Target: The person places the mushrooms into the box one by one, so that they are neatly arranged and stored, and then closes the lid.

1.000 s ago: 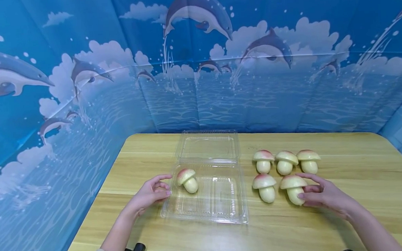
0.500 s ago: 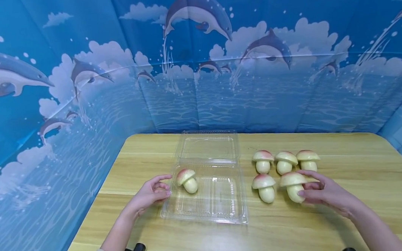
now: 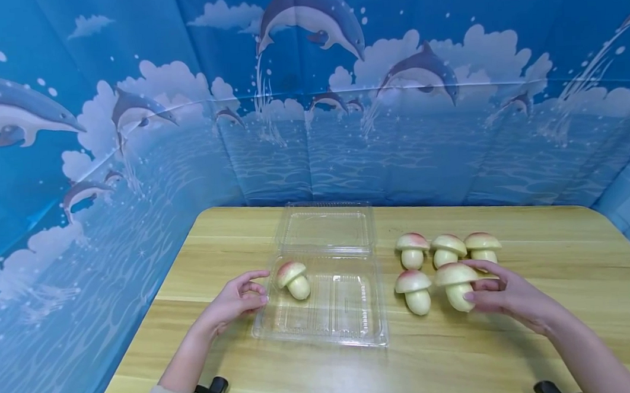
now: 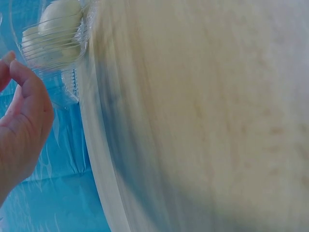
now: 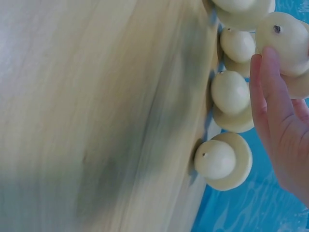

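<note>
In the head view my right hand (image 3: 509, 293) grips a mushroom (image 3: 457, 284) with a pink-tinged cap, its thumb on the stem and fingers by the cap. The right wrist view shows this mushroom (image 5: 285, 41) from below, apart from the tabletop. My left hand (image 3: 240, 304) is loosely bent at the left edge of a clear plastic clamshell box (image 3: 349, 334), its fingertips at the rim; actual contact is unclear. One mushroom (image 3: 294, 280) lies tilted in the box's left part. The left wrist view shows the left hand (image 4: 24, 116) near the box.
Several more mushrooms stand right of the box: one front mushroom (image 3: 415, 292) and a back row including a mushroom (image 3: 413, 251). The clear lid (image 3: 327, 228) lies folded back. A wooden table (image 3: 324, 380) ends at a blue dolphin curtain (image 3: 312, 149).
The mushroom in my right hand has risen slightly off the table, with the hand moving up along with it. The left hand and the box have stayed in place.
</note>
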The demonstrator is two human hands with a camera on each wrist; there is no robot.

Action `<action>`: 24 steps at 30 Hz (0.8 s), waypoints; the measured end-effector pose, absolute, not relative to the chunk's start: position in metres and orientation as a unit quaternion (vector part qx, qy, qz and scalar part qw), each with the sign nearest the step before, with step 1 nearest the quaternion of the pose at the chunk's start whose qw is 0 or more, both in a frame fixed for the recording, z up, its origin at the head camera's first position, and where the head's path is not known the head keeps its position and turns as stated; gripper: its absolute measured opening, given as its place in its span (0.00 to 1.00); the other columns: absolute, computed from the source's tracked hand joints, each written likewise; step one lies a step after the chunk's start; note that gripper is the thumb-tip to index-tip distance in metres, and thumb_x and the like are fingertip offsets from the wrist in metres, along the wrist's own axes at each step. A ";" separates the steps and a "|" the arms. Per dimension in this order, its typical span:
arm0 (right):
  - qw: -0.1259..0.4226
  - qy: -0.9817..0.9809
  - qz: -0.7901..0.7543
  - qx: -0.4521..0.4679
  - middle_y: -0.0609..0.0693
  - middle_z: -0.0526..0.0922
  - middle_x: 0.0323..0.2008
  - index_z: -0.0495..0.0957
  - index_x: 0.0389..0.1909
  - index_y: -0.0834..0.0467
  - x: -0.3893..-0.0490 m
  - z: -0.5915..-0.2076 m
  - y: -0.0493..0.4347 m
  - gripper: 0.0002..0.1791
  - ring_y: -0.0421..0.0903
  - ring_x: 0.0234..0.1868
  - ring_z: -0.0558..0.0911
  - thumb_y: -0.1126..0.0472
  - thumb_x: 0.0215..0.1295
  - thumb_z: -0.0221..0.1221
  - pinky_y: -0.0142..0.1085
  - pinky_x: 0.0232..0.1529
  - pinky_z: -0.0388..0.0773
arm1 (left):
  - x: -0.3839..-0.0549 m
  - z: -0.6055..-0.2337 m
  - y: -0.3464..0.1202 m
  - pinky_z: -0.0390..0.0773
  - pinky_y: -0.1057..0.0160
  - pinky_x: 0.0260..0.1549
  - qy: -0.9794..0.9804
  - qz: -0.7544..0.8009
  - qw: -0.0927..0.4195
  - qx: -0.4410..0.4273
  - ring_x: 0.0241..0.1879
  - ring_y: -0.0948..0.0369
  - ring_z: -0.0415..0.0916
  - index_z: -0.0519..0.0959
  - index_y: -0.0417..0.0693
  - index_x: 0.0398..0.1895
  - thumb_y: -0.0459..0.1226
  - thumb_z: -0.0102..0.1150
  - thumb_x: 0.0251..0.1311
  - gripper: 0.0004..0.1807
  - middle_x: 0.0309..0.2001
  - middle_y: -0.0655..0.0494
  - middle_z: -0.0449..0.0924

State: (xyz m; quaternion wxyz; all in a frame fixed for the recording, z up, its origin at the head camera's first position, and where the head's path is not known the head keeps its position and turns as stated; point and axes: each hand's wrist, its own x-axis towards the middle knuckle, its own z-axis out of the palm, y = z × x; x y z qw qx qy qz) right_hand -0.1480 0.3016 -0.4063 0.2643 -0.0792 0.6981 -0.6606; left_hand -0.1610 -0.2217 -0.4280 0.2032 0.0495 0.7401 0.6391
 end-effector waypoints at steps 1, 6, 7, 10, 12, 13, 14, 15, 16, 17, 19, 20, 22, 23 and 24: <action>0.266 0.698 -0.660 -0.082 0.51 0.77 0.41 0.65 0.52 0.29 -0.148 -0.405 0.301 0.27 0.48 0.40 0.81 0.68 0.66 0.52 0.42 0.44 0.78 | -0.161 -0.428 -0.222 0.76 0.67 0.32 0.740 0.639 0.203 0.049 0.32 0.62 0.73 0.60 0.38 0.66 0.29 0.59 0.56 0.33 0.38 0.50 0.70; 0.261 0.714 -0.645 -0.076 0.52 0.75 0.42 0.64 0.53 0.29 -0.147 -0.399 0.294 0.27 0.45 0.41 0.80 0.66 0.65 0.54 0.43 0.46 0.77 | -0.161 -0.427 -0.221 0.76 0.67 0.32 0.739 0.640 0.204 0.050 0.32 0.61 0.73 0.60 0.37 0.66 0.29 0.60 0.56 0.33 0.38 0.50 0.70; 0.257 0.718 -0.642 -0.078 0.52 0.75 0.42 0.64 0.54 0.30 -0.147 -0.398 0.292 0.27 0.44 0.41 0.80 0.66 0.65 0.55 0.43 0.46 0.77 | -0.161 -0.428 -0.221 0.76 0.67 0.33 0.739 0.640 0.204 0.048 0.32 0.61 0.73 0.60 0.38 0.66 0.29 0.60 0.56 0.33 0.38 0.50 0.70; 0.253 0.726 -0.633 -0.084 0.53 0.72 0.42 0.64 0.55 0.30 -0.146 -0.395 0.286 0.28 0.43 0.41 0.79 0.65 0.64 0.55 0.44 0.47 0.77 | -0.161 -0.428 -0.221 0.76 0.67 0.33 0.739 0.640 0.204 0.050 0.32 0.61 0.73 0.60 0.37 0.65 0.29 0.59 0.56 0.33 0.38 0.50 0.70; 0.254 0.727 -0.632 -0.088 0.54 0.72 0.41 0.64 0.56 0.31 -0.147 -0.393 0.283 0.28 0.43 0.40 0.79 0.65 0.64 0.55 0.45 0.47 0.76 | -0.161 -0.428 -0.221 0.76 0.67 0.33 0.738 0.641 0.204 0.051 0.32 0.61 0.73 0.60 0.37 0.65 0.29 0.59 0.56 0.33 0.38 0.50 0.70; 0.255 0.727 -0.632 -0.091 0.54 0.71 0.42 0.64 0.57 0.32 -0.147 -0.391 0.282 0.28 0.44 0.41 0.79 0.65 0.65 0.55 0.46 0.47 0.76 | -0.161 -0.428 -0.221 0.76 0.67 0.33 0.738 0.641 0.204 0.052 0.32 0.62 0.73 0.60 0.37 0.65 0.29 0.59 0.57 0.33 0.38 0.50 0.70; 0.256 0.728 -0.630 -0.090 0.55 0.71 0.43 0.63 0.58 0.32 -0.147 -0.390 0.280 0.28 0.44 0.41 0.79 0.64 0.65 0.55 0.46 0.47 0.76 | -0.161 -0.428 -0.221 0.76 0.67 0.33 0.738 0.641 0.203 0.053 0.32 0.62 0.73 0.60 0.37 0.65 0.29 0.59 0.56 0.33 0.38 0.50 0.70; 0.255 0.729 -0.629 -0.090 0.55 0.71 0.44 0.63 0.59 0.33 -0.148 -0.390 0.278 0.28 0.44 0.41 0.79 0.64 0.64 0.55 0.46 0.47 0.76 | -0.161 -0.428 -0.221 0.76 0.67 0.33 0.738 0.641 0.203 0.054 0.32 0.62 0.73 0.60 0.37 0.66 0.29 0.59 0.56 0.33 0.38 0.50 0.70; 0.254 0.728 -0.630 -0.089 0.55 0.71 0.44 0.63 0.60 0.34 -0.148 -0.389 0.277 0.29 0.44 0.42 0.79 0.64 0.64 0.55 0.47 0.47 0.76 | -0.161 -0.428 -0.221 0.76 0.67 0.33 0.738 0.641 0.203 0.055 0.32 0.62 0.73 0.60 0.37 0.66 0.29 0.59 0.57 0.33 0.38 0.51 0.70; 0.254 0.728 -0.631 -0.088 0.55 0.71 0.45 0.62 0.61 0.36 -0.149 -0.388 0.275 0.29 0.44 0.43 0.79 0.64 0.64 0.55 0.47 0.48 0.76 | -0.161 -0.428 -0.221 0.76 0.67 0.33 0.738 0.641 0.203 0.055 0.31 0.62 0.73 0.60 0.37 0.66 0.29 0.59 0.57 0.33 0.38 0.51 0.70; 0.255 0.722 -0.636 -0.095 0.56 0.71 0.46 0.59 0.64 0.39 -0.150 -0.388 0.272 0.31 0.44 0.43 0.79 0.65 0.64 0.55 0.47 0.48 0.76 | -0.161 -0.428 -0.221 0.76 0.67 0.32 0.738 0.641 0.203 0.057 0.31 0.62 0.73 0.60 0.37 0.66 0.29 0.59 0.57 0.33 0.38 0.51 0.70; 0.256 0.718 -0.639 -0.096 0.56 0.72 0.45 0.59 0.64 0.39 -0.150 -0.388 0.270 0.31 0.44 0.43 0.79 0.66 0.64 0.55 0.47 0.48 0.76 | -0.161 -0.428 -0.221 0.76 0.67 0.32 0.738 0.641 0.203 0.057 0.31 0.62 0.73 0.60 0.37 0.66 0.29 0.59 0.56 0.33 0.38 0.51 0.70; 0.259 0.706 -0.650 -0.107 0.55 0.74 0.44 0.59 0.64 0.40 -0.151 -0.388 0.266 0.31 0.44 0.43 0.79 0.67 0.64 0.54 0.47 0.47 0.76 | -0.161 -0.428 -0.221 0.75 0.67 0.32 0.739 0.640 0.203 0.057 0.32 0.62 0.73 0.60 0.37 0.66 0.29 0.59 0.56 0.33 0.38 0.51 0.70; 0.260 0.700 -0.655 -0.114 0.54 0.76 0.43 0.60 0.64 0.40 -0.152 -0.388 0.264 0.31 0.44 0.42 0.80 0.68 0.64 0.54 0.47 0.47 0.76 | -0.161 -0.428 -0.221 0.75 0.67 0.32 0.739 0.640 0.202 0.056 0.32 0.62 0.73 0.60 0.37 0.65 0.29 0.60 0.56 0.33 0.38 0.50 0.70; 0.261 0.695 -0.659 -0.120 0.54 0.76 0.41 0.61 0.63 0.40 -0.153 -0.388 0.261 0.31 0.44 0.40 0.80 0.68 0.64 0.54 0.46 0.46 0.76 | -0.161 -0.428 -0.221 0.75 0.67 0.32 0.739 0.640 0.203 0.055 0.32 0.61 0.73 0.60 0.37 0.65 0.29 0.60 0.56 0.33 0.38 0.50 0.70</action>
